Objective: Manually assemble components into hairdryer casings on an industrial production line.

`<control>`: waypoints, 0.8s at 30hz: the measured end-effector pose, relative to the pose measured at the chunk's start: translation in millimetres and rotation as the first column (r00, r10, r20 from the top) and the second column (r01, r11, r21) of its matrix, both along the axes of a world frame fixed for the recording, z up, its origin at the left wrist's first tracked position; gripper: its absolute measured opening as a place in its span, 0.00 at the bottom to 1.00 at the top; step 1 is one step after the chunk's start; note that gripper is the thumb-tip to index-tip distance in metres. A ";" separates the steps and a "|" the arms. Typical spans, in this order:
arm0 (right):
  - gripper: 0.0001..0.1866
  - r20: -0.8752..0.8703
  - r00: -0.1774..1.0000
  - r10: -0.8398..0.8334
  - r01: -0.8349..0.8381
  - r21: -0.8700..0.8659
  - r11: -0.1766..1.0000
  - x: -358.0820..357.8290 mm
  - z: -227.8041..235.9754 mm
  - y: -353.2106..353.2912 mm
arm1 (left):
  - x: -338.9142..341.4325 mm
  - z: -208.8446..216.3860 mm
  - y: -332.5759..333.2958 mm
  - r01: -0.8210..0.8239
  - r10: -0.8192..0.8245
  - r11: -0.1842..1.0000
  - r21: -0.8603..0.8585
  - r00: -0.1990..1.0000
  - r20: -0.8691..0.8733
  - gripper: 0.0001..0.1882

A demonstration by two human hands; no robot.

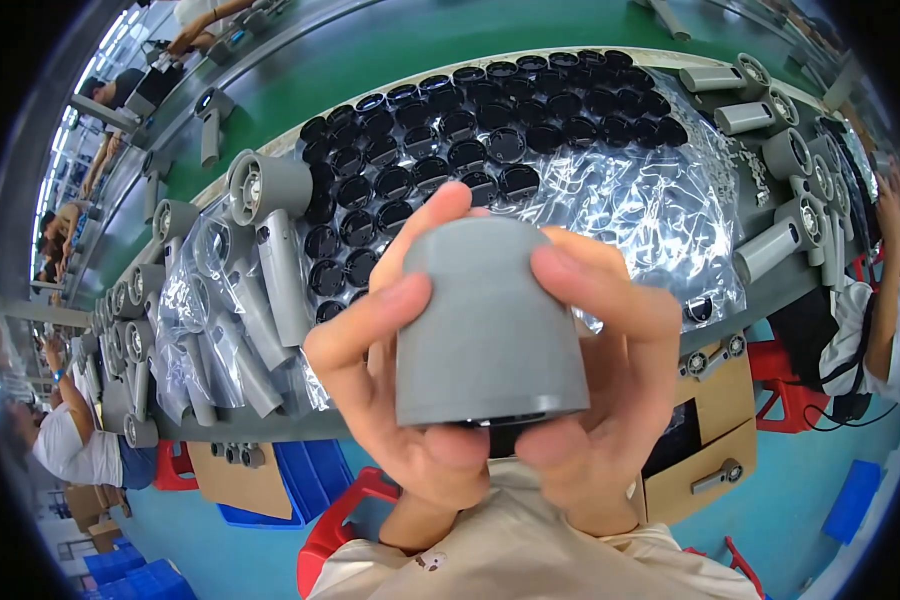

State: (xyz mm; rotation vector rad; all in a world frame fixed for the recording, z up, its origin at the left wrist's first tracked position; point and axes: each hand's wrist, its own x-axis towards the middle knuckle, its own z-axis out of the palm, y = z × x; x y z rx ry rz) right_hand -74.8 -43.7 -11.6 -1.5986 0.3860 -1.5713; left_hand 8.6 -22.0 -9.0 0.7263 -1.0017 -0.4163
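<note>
Up close, the left hand [395,375] and right hand [600,370] each grip the grey cylinder housing [490,320] by its sides, thumbs under its lower rim, raised above the crowded counter [760,300] edge.

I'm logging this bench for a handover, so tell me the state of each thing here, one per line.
Grey cylindrical housing: lifted off the bench, held upright between both hands.
Left hand: grip closed on the housing.
Right hand: grip closed on the housing.
Black round caps: loose, spread on clear plastic sheet.
Grey handled bodies: lying on their sides.
Cardboard box: open.
</note>
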 end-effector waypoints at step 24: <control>0.40 -0.109 0.989 0.103 -0.109 -0.051 0.993 -36.0 8.1 -8.2 | 10.4 20.3 15.5 -0.258 0.231 0.966 0.010 0.881 0.413 0.30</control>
